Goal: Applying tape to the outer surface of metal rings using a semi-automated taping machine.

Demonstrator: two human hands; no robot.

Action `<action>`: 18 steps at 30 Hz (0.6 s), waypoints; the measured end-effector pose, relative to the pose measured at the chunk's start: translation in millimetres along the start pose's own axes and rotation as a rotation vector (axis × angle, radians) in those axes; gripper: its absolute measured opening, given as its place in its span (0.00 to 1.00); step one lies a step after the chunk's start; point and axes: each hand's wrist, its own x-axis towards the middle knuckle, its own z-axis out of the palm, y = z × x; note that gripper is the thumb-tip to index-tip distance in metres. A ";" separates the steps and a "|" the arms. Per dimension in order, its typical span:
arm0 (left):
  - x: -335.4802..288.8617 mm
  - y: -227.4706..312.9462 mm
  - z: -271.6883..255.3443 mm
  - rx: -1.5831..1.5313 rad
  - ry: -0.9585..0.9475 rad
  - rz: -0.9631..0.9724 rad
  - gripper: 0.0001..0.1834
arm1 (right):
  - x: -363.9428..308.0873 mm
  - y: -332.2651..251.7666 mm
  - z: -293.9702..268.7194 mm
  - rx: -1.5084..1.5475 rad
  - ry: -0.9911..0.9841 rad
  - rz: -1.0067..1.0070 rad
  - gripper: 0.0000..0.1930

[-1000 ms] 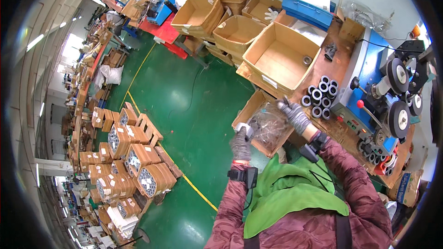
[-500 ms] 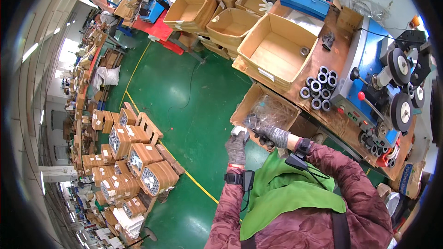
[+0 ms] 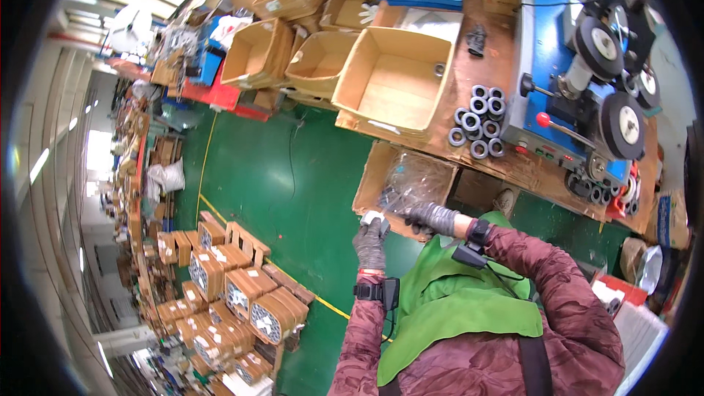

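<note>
Head view: a small whitish-grey pale piece (image 3: 374, 218) is at the near left corner of the plastic-filled carton (image 3: 367, 183), which serves as landmark for all below.
Left hand (image 3: 369, 246): grey-gloved, just in front of the carton's near left corner, pinching the pale piece at its fingertips.
Right hand (image 3: 433, 215): also grey-gloved, at the carton's near edge, its fingers pointing left and bent; I cannot tell whether they pinch anything.
Clear plastic (image 3: 419, 180): crumpled inside the carton, filling much of it.
Green apron (image 3: 469, 308): on the person's front, nearer than the carton, over a maroon patterned jacket.
Tabletop (image 3: 501, 51): brown, beyond the carton and to its right.
Dark rings (image 3: 478, 114): bunched on the tabletop, beyond the carton's right side.
Large open-topped box (image 3: 378, 121): directly beyond the carton, with a single ring (image 3: 439, 70) inside.
Dark glove (image 3: 476, 40): on the tabletop, well beyond the carton and to its right.
Blue machine (image 3: 539, 22): far right of the carton, bearing black wheels (image 3: 622, 126) and a red-knobbed lever (image 3: 543, 119).
Green floor (image 3: 257, 169): left of the carton, crossed by a yellow line.
Taped brown boxes (image 3: 246, 290): stacked well left of the carton.
</note>
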 end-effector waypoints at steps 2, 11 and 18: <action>-2.5 0.5 8.4 0.059 0.020 -0.025 0.15 | -9.2 -3.0 11.4 0.035 0.008 -0.084 0.18; -0.5 -12.2 23.0 0.129 -0.058 -0.013 0.17 | -8.3 7.7 -26.9 -0.081 0.317 -0.315 0.14; 5.9 -18.0 6.0 0.107 -0.124 -0.021 0.16 | -39.4 94.0 -143.1 0.224 0.348 -0.359 0.10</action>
